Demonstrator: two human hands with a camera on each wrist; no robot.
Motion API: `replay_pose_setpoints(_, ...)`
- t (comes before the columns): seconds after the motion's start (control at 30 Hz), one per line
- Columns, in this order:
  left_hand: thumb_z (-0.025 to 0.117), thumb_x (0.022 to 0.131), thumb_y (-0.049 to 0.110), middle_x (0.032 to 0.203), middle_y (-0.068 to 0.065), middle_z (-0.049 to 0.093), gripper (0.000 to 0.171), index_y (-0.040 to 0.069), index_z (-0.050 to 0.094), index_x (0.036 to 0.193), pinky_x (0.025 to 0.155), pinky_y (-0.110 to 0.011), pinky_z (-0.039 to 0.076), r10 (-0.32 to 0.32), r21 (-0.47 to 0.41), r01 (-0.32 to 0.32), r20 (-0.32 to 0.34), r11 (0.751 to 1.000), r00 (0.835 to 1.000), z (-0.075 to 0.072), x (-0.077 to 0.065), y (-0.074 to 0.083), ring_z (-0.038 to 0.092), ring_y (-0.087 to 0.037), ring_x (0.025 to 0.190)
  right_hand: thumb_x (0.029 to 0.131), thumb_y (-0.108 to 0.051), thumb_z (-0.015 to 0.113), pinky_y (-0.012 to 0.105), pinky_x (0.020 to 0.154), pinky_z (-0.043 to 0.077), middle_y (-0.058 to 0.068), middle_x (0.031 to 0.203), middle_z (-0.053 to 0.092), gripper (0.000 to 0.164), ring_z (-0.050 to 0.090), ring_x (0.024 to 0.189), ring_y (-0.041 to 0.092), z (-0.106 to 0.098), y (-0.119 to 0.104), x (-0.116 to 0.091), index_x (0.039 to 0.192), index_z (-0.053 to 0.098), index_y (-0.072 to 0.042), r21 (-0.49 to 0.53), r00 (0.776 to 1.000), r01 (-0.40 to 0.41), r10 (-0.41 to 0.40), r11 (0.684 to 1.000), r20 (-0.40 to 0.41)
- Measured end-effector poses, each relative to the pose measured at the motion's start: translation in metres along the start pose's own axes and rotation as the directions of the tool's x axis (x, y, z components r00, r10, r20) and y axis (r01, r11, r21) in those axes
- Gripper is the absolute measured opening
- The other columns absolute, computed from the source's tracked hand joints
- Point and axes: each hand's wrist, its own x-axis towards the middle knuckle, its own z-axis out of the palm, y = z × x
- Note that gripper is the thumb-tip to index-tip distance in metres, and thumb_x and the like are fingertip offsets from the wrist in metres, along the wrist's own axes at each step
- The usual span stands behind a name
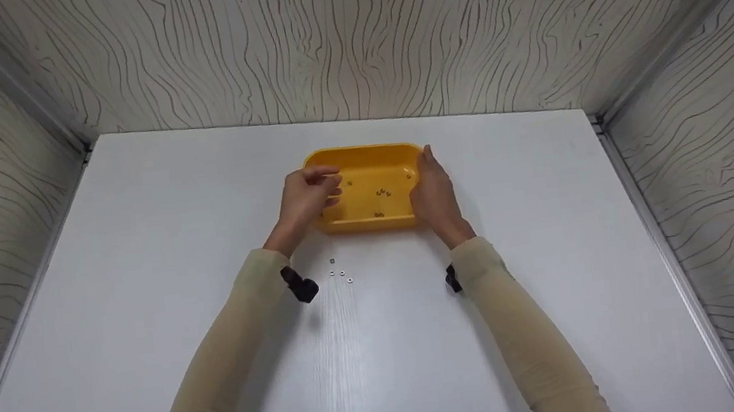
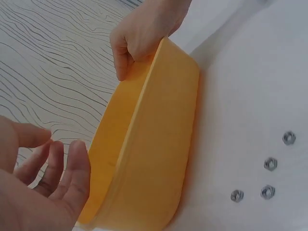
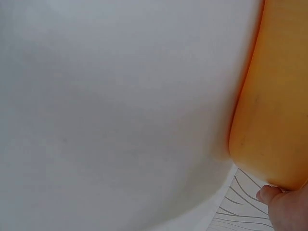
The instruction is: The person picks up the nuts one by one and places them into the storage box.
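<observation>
A yellow plastic bin [image 1: 369, 223] stands on the white table, with several small metal nuts [image 1: 383, 192] scattered over its floor. My right hand [image 1: 435, 193] grips the bin's right wall, fingers over the rim. In the left wrist view this right hand [image 2: 147, 31] appears at the far end of the bin. My left hand [image 1: 309, 196] hovers over the left end of the bin, fingers loosely bent; no object shows between thumb and fingertips. Several hex nuts [image 2: 268, 192] lie on the table in front of the bin. The right wrist view catches only part of the right hand [image 3: 288, 207].
The white tabletop [image 1: 545, 267] extends around the bin. Wood-patterned panels [image 1: 345, 39] enclose it at the back and both sides, with metal edging along the sides. A black wrist camera [image 1: 301, 285] hangs by the left sleeve.
</observation>
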Motion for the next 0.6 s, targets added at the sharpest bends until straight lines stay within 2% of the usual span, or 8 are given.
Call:
replay_pose_setpoints(0.13, 0.073, 0.099, 0.022, 0.102, -0.006, 0.067, 0.015, 0.011, 0.075, 0.108, 0.077, -0.019, 0.060, 0.091, 0.173, -0.095, 0.028, 0.980, 0.995, -0.008, -0.008, -0.007, 0.062, -0.018, 0.090, 0.106, 0.000, 0.035, 0.046, 0.136, 0.021, 0.018, 0.176, 0.019, 0.063, 0.023, 0.164, 0.031, 0.001, -0.001, 0.000, 0.167, 0.017, 0.001, 0.013, 1.000, -0.004, 0.004, 1.000, 0.004)
replay_pose_setpoints(0.23, 0.075, 0.098, 0.025, 0.097, -0.005, 0.065, 0.015, 0.011, 0.071, 0.102, 0.072, -0.019, 0.055, 0.144, 0.272, -0.156, 0.066, 0.949, 0.987, -0.013, -0.015, -0.012, 0.058, -0.019, 0.088, 0.105, 0.001, 0.037, 0.046, 0.136, 0.022, 0.016, 0.177, 0.018, 0.064, 0.023, 0.164, 0.030, 0.000, -0.002, 0.000, 0.167, 0.018, 0.000, 0.017, 1.000, -0.014, 0.014, 1.000, 0.009)
replay_pose_setpoints(0.33, 0.077, 0.097, 0.025, 0.095, -0.005, 0.066, 0.016, 0.011, 0.070, 0.101, 0.073, -0.022, 0.054, 0.200, 0.354, -0.228, 0.116, 0.907, 0.973, -0.016, -0.024, -0.016, 0.059, -0.020, 0.088, 0.106, 0.000, 0.036, 0.045, 0.136, 0.021, 0.015, 0.177, 0.018, 0.065, 0.022, 0.164, 0.029, 0.000, -0.003, 0.000, 0.168, 0.015, -0.002, 0.016, 0.999, -0.031, 0.030, 0.999, 0.017)
replay_pose_setpoints(0.43, 0.076, 0.097, 0.022, 0.096, -0.007, 0.070, 0.014, 0.009, 0.072, 0.101, 0.078, -0.026, 0.057, 0.267, 0.450, -0.320, 0.179, 0.834, 0.947, -0.016, -0.033, -0.020, 0.062, -0.021, 0.088, 0.108, -0.001, 0.036, 0.045, 0.136, 0.021, 0.014, 0.178, 0.017, 0.065, 0.021, 0.165, 0.028, -0.001, -0.003, -0.001, 0.169, 0.013, -0.005, 0.019, 0.999, -0.045, 0.045, 0.999, 0.019)
replay_pose_setpoints(0.5, 0.075, 0.097, 0.019, 0.101, -0.008, 0.071, 0.013, 0.007, 0.073, 0.103, 0.081, -0.029, 0.060, 0.314, 0.522, -0.380, 0.214, 0.764, 0.925, -0.014, -0.040, -0.023, 0.065, -0.021, 0.090, 0.108, -0.001, 0.036, 0.045, 0.136, 0.021, 0.014, 0.177, 0.017, 0.065, 0.022, 0.164, 0.028, -0.001, -0.003, -0.001, 0.168, 0.014, -0.004, 0.018, 0.999, -0.047, 0.046, 0.999, 0.019)
replay_pose_setpoints(0.6, 0.071, 0.099, 0.016, 0.112, -0.009, 0.068, 0.015, 0.007, 0.074, 0.110, 0.081, -0.032, 0.064, 0.391, 0.617, -0.460, 0.254, 0.639, 0.884, -0.011, -0.053, -0.027, 0.069, -0.020, 0.091, 0.107, -0.001, 0.036, 0.045, 0.136, 0.023, 0.015, 0.177, 0.019, 0.064, 0.024, 0.164, 0.029, 0.000, -0.003, -0.001, 0.168, 0.016, -0.002, 0.010, 0.999, -0.039, 0.038, 0.999, 0.014)
